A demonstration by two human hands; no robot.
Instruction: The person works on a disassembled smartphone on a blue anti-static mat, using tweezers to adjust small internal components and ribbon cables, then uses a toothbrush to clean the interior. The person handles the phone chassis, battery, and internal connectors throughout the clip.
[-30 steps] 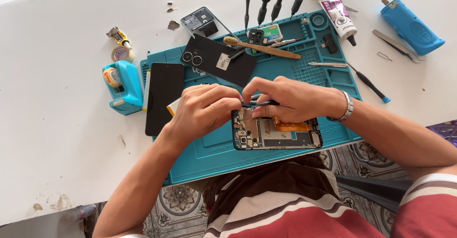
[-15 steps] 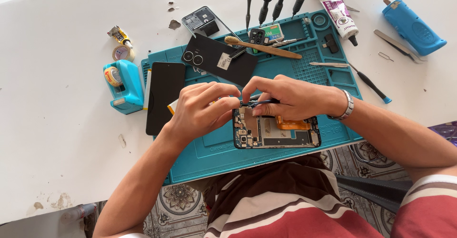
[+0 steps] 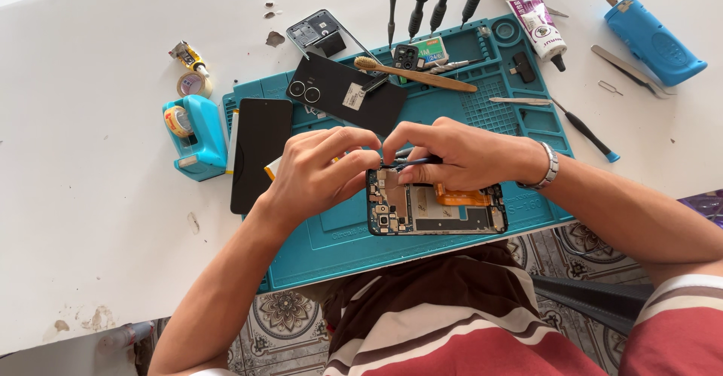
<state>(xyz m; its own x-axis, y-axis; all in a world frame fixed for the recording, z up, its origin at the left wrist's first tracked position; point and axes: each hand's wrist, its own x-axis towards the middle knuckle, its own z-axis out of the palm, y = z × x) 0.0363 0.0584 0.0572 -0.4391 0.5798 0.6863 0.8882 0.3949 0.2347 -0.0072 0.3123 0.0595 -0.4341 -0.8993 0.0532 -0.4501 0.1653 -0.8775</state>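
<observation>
— Teal silicone work mat [image 3: 331, 248] lay on the white counter [image 3: 98, 195], and the opened black smartphone with its circuit boards bare [image 3: 437, 210] sat on the mat's near edge, right under both hands. How far along did it look to you?

— Well into the strip-down, I'd judge. The black back cover with two camera rings [image 3: 346, 94] was already off and lay higher on the mat, a black glass panel [image 3: 260, 154] rested at the mat's left edge, and a small grey inner frame [image 3: 316, 30] sat out on the counter. The boards and an orange flex strip [image 3: 461, 195] were in place inside the phone, so the inner parts seemed yet to be dealt with.

— And the hands?

— The right hand [image 3: 467, 154] had its grip pressed together on thin dark-handled tweezers [image 3: 418, 161], tips aimed at the phone's top left corner. The left hand [image 3: 320, 169] had fingertips pinched together just beside those tips; whether it held some tiny part, I couldn't tell.

— Anything different from a second before?

— Hardly. Both hands stayed over the same corner, the tweezers shifted only slightly, and everything else on the mat lay as it had
</observation>
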